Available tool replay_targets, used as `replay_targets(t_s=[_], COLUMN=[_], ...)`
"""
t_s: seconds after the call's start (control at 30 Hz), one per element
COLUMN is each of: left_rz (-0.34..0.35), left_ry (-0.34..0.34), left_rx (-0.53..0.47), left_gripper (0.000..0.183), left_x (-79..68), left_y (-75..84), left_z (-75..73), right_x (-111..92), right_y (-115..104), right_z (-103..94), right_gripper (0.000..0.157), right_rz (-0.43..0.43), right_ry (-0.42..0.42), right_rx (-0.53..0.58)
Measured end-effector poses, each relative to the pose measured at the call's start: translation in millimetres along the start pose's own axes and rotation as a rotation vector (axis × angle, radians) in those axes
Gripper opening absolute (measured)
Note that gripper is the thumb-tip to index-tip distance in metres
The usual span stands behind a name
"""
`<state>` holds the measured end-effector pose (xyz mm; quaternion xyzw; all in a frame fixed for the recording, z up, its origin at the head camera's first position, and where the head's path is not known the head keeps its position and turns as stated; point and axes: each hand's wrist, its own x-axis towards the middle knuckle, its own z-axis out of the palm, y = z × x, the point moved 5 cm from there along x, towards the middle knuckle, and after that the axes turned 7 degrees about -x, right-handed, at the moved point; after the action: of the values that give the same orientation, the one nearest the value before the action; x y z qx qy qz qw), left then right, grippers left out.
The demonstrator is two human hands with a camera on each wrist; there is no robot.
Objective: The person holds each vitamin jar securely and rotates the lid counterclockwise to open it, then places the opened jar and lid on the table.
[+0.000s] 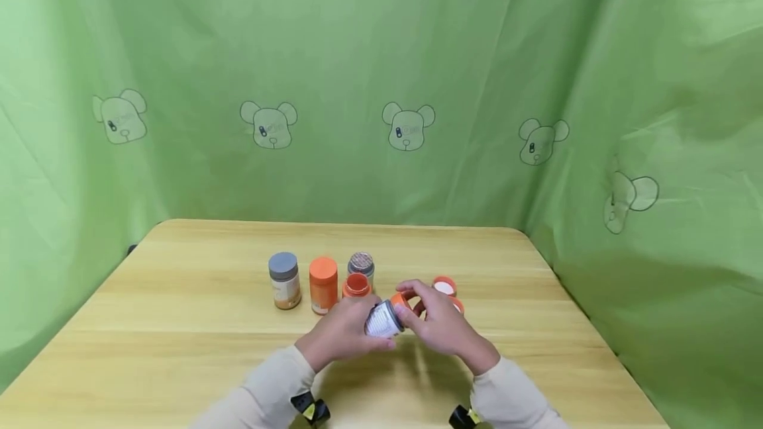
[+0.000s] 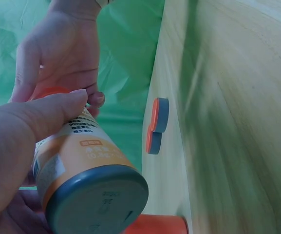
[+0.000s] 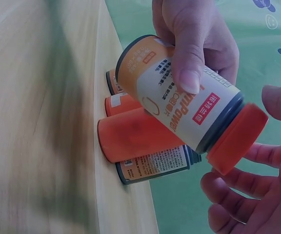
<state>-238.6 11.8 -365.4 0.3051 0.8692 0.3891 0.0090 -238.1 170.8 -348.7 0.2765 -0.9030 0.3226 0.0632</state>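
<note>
My left hand (image 1: 348, 330) grips a supplement bottle (image 3: 172, 92) with a white and orange label and a grey base, holding it tilted above the table. An orange lid (image 3: 237, 139) sits over the grey neck at its mouth end. Around that lid curl the thumb and fingers of my right hand (image 1: 438, 323). In the left wrist view the bottle's grey bottom (image 2: 99, 202) faces the camera, and the lid is mostly hidden behind the left thumb.
Beyond the left hand stand a grey-lidded bottle (image 1: 285, 281), an orange bottle (image 1: 324, 286) with its lid on, a lidless orange bottle (image 1: 356, 284) and a bottle with a silvery top (image 1: 361, 262). Two loose lids (image 1: 444, 286) lie on the wooden table (image 1: 179, 323), right.
</note>
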Motion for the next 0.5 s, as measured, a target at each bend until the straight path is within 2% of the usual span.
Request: replay_targets(t_s=[0.1,0.23,0.5], left_rz=[0.010,0.021,0.036], left_ry=[0.001,-0.001,0.011], left_rx=[-0.008,-0.015,-0.002], left_gripper=[0.052,0.051,0.052], left_x=[-1.3,-1.4,-0.6], left_y=[0.0,0.9,4.0], left_z=[4.0,5.7,0.1], right_x=[-3.5,-5.3,-3.7], right_y=[2.2,1.8,-3.4], right_z=[1.8,1.2,-4.8], right_gripper=[0.032,0.032,0.035], right_rz=[0.027,0.008,-0.019], right_ry=[-0.012,-0.021,-0.002], right_rx=[0.005,0.017,-0.013])
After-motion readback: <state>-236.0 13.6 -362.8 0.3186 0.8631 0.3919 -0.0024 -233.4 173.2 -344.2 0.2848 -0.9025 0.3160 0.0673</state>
